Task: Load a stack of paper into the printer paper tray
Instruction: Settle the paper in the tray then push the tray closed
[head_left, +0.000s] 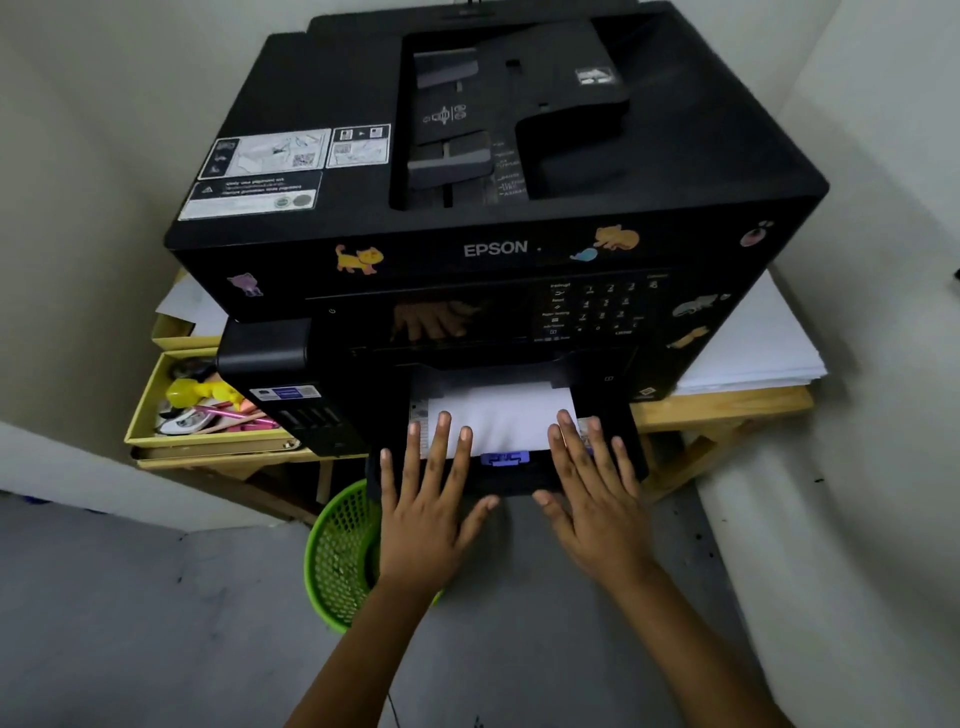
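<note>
A black Epson printer (493, 156) stands on a wooden table. Its paper tray (514, 480) is pulled partly out at the front bottom, with a stack of white paper (504, 413) lying in it and a blue paper guide (505, 458) at the paper's near edge. My left hand (426, 499) lies flat with straight fingers on the left part of the tray and paper. My right hand (592, 493) lies flat the same way on the right part. Both thumbs reach over the tray's front edge.
A green mesh waste basket (337, 551) stands on the grey floor under the tray, left of my arms. A yellow box (150, 395) of small items sits left of the printer. More white sheets (763, 353) lie stacked on the table at right. Walls close in on both sides.
</note>
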